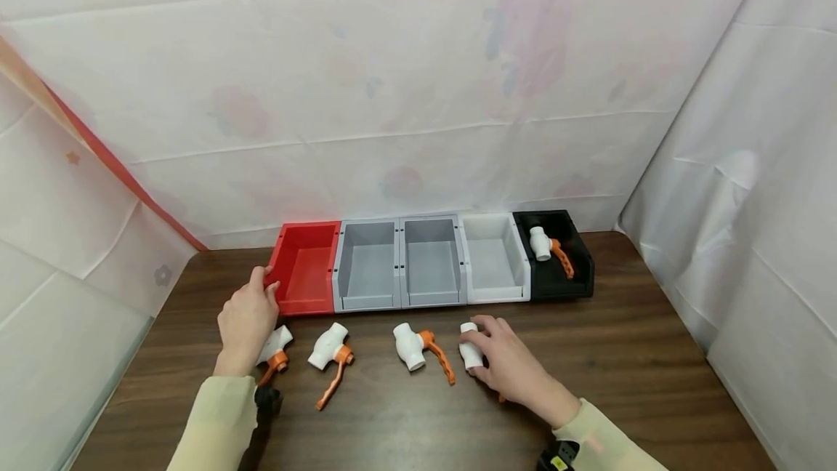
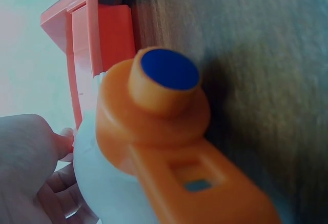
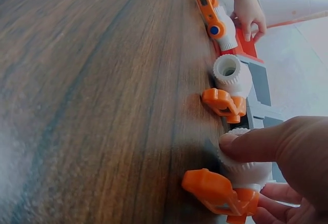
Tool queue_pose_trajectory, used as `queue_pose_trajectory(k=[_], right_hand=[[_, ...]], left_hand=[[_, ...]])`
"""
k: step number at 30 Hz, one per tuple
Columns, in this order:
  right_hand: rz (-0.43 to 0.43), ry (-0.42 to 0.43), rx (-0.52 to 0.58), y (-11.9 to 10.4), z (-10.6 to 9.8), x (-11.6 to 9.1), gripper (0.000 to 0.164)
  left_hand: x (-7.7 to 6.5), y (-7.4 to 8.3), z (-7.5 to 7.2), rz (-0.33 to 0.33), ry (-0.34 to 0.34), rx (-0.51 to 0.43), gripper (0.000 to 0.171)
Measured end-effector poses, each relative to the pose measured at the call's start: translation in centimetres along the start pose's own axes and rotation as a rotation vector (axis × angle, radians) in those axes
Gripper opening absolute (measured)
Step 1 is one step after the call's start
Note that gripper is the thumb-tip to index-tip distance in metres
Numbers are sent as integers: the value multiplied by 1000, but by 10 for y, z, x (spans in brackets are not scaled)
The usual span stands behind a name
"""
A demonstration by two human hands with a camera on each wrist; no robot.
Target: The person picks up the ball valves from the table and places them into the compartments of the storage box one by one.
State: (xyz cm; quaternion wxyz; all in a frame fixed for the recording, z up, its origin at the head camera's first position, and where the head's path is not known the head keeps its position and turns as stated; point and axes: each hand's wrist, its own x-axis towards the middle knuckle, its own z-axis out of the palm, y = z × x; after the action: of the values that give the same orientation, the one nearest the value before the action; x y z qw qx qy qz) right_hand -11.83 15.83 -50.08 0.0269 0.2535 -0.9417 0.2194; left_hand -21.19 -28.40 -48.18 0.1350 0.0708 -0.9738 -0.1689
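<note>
My left hand (image 1: 247, 322) pinches the left wall of a red bin (image 1: 306, 275) between thumb and fingers. Below that hand lies a white ball valve (image 1: 275, 344) with an orange handle, partly covered by the wrist; it looms large in the left wrist view, its orange handle (image 2: 154, 116) marked with a blue cap. My right hand (image 1: 513, 362) grips another white ball valve (image 1: 469, 347) by its body, thumb across one end and fingers on the far side. That valve's orange handle (image 3: 220, 193) points away from the palm in the right wrist view.
Two more ball valves, one left of centre (image 1: 329, 347) and one near the middle (image 1: 410, 347), lie on the wooden table (image 1: 366, 427). Beside the red bin stand two grey bins (image 1: 368, 304), a white bin (image 1: 495, 294) and a black bin (image 1: 582, 286) holding a valve (image 1: 541, 244).
</note>
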Motion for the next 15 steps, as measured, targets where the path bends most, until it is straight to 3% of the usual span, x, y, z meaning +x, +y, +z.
queue_pose_trajectory(k=[15], right_hand=[[-16, -52, -57, 0, -5, 5, 42]], left_hand=[[-1, 0, -1, 16, 10, -3, 35]])
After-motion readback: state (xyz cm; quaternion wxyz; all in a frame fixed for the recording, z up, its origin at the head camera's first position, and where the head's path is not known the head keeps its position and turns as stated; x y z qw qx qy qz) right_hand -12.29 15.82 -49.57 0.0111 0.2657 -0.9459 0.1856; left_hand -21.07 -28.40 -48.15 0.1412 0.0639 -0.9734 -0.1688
